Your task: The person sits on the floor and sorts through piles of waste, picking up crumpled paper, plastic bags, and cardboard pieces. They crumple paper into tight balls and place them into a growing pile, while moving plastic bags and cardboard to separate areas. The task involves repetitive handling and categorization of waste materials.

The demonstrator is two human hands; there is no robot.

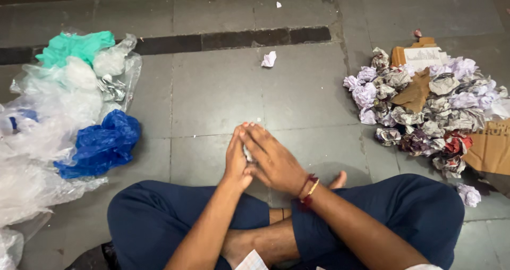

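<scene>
The person sits cross-legged on the floor (212,89), dark blue trousers drawn up under the forearms, and both hands meet just ahead of the knees. The left hand (236,161) stands nearly on edge with its fingers (237,137) straight and pressed together, and the right hand (273,161) lies flat against it, its fingers (254,134) slanting over the left fingertips; the palms are clamped on a small wad of paper (247,154), of which only a pale sliver shows in the gap between them. Held that way, flat palm to flat palm, the wad looks to be getting squeezed or rolled tight rather than merely carried. A red and yellow thread band (309,186) circles the right wrist, just behind the clasp. Out to the left of the fingers, well apart, lies a heap of plastic bags (48,121), mostly clear and milky, with a crumpled blue bag (103,145) on the near side and a green bag (74,45) at the far end. Out to the right, about as far off, sits a pile of crumpled paper balls (425,110), newsprint and lilac sheets bunched together, resting partly on flattened cardboard (491,148); like seems to be kept with like. One stray ball (469,194) lies near the right knee. Beyond the fingertips, straight ahead, a lone paper scrap (269,59) lies on the grey tiles.
</scene>
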